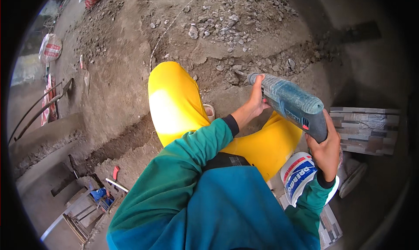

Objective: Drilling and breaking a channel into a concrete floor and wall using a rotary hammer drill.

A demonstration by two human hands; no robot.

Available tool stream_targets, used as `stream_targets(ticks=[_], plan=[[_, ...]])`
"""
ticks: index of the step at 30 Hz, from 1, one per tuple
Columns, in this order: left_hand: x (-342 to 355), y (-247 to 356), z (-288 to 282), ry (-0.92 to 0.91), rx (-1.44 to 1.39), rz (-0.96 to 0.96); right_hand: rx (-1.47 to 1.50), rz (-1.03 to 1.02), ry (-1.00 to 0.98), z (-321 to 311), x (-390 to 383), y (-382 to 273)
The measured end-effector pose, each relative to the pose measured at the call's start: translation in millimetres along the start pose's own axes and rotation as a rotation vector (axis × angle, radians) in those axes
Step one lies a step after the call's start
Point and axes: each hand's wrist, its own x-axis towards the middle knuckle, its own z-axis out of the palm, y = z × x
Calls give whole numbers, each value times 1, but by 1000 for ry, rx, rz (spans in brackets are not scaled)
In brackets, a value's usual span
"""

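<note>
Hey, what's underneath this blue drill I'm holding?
Rubble-strewn ground shows around the tip of the blue drill, and the yellow right trouser leg along its near edge. The left hand holds its front, the right hand its rear. Whatever lies directly beneath its body is covered.

Teal power drill [292, 97], bright yellow trousers [176, 106], green-and-blue top [235, 202], white-blue-red bucket [300, 176], grey-brown rubble [231, 29]

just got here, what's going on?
A person in yellow trousers holds a dusty teal, long-bodied power drill with both hands: left grip near the front, right grip at the rear. Its slim grey bit points at the broken grey-brown ground; contact is unclear. A round white bucket with a blue-and-red label is by the right forearm.
</note>
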Motion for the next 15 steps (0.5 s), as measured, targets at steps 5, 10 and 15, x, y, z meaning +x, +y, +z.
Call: stream_targets(ticks=[5, 10, 15], plan=[[22, 22, -33, 64, -76, 52, -20, -93, -34, 39, 31, -10], [37, 44, -33, 43, -97, 86, -72, -127, 47, 58, 45, -33], [72, 79, -36, 12, -163, 65, -170, -161, -65, 60, 128, -37]])
